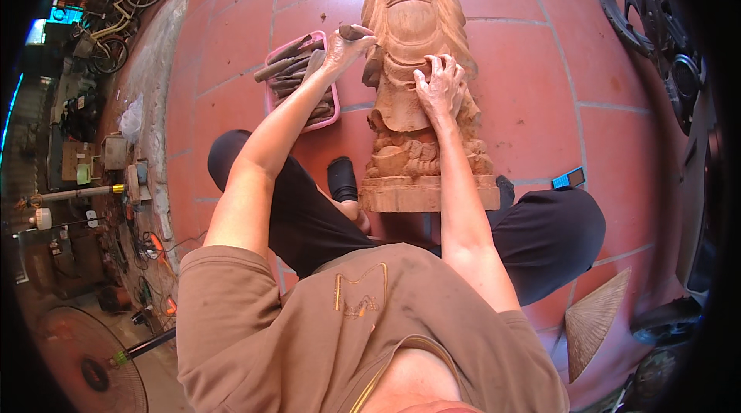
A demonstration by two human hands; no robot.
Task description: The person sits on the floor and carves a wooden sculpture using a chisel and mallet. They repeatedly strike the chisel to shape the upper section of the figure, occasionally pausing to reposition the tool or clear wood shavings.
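A carved wooden statue (411, 23) of a robed figure lies on its back, its stepped base (428, 195) toward me. Beside its left edge, my left hand (347, 49) is closed around a brown, rounded tool (355, 31); its kind is mostly hidden by the fingers. My right hand (441, 87) rests on the front of the statue with fingers apart and slightly bent, gripping nothing. Below my left hand stands a pink plastic basket (336, 113) filled with several dark-handled carving tools (289, 73).
My bent legs flank the statue's base. A blue phone (569, 178) lies by my right knee, with a conical straw hat (594, 324) farther back. Bicycles (123, 11), cluttered tools and a fan (93, 367) line the left; motorbike parts (656, 27) edge the right. Red tiles (525, 81) cover the floor.
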